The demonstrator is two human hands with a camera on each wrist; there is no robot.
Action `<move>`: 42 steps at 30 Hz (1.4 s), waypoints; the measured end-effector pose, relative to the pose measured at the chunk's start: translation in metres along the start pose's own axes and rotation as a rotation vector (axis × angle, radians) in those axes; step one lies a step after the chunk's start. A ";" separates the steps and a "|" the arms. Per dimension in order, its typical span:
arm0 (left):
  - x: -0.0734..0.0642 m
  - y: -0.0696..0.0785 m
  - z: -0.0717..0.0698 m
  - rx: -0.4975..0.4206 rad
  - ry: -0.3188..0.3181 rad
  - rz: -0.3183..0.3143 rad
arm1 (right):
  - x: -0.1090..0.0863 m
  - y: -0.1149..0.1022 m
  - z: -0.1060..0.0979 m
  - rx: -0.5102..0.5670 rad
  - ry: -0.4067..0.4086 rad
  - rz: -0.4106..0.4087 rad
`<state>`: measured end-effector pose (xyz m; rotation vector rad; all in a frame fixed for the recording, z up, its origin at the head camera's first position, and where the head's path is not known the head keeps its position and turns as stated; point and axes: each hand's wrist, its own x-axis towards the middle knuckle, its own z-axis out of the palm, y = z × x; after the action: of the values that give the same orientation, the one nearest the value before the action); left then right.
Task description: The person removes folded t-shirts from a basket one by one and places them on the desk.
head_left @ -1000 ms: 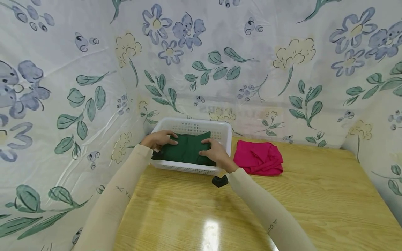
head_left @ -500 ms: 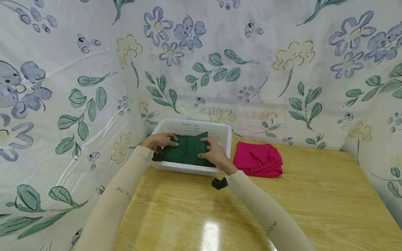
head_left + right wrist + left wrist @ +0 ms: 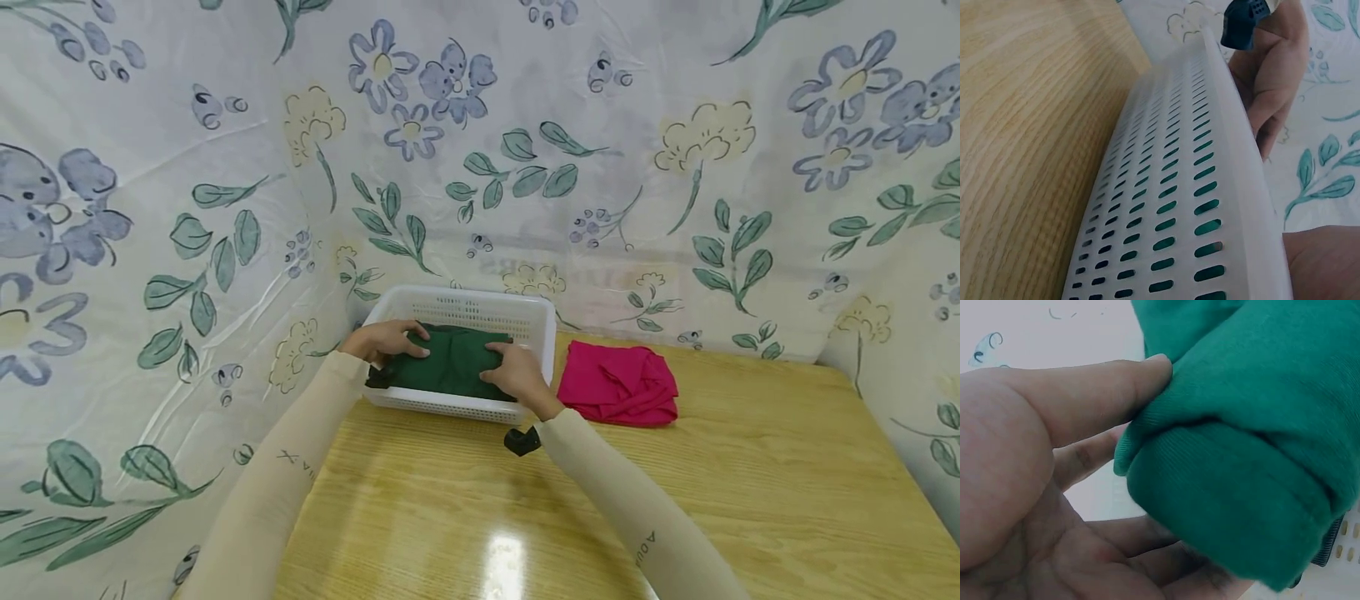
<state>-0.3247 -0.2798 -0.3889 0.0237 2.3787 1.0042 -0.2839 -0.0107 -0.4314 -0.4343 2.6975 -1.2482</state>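
A folded green cloth (image 3: 453, 362) lies in the white perforated basket (image 3: 450, 407), with a hand at each end. My left hand (image 3: 390, 337) grips its left end. In the left wrist view, the thumb (image 3: 1104, 394) lies against the folded edge, with the other fingers under the layers. My right hand (image 3: 519, 375) holds the right end, thumb and forefinger spread over the cloth and its other fingers hidden. The basket's side wall (image 3: 1166, 175) fills much of the right wrist view, and green cloth shows through its slots.
A folded bright pink cloth (image 3: 618, 383) lies on the wooden table (image 3: 420, 500), just right of the basket. Floral sheeting (image 3: 480, 167) hangs close behind the basket and along the left side. Black wrist cameras (image 3: 522, 440) sit under both wrists.
The green cloth's raised back right corner has come down flat, and my right forefinger now reaches along that edge. The left hand keeps its hold. The head view has shifted slightly.
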 end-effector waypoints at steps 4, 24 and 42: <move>-0.001 0.001 0.001 0.000 0.006 -0.008 | -0.002 -0.001 -0.001 0.021 -0.039 0.004; -0.011 0.005 -0.003 -0.142 0.090 0.139 | -0.005 0.012 -0.021 0.163 0.140 -0.151; -0.014 0.022 -0.001 -0.190 0.108 0.287 | -0.013 0.024 -0.061 0.355 0.099 -0.084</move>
<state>-0.3176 -0.2674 -0.3671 0.2521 2.4106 1.3945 -0.2908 0.0522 -0.4098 -0.4514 2.4763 -1.7722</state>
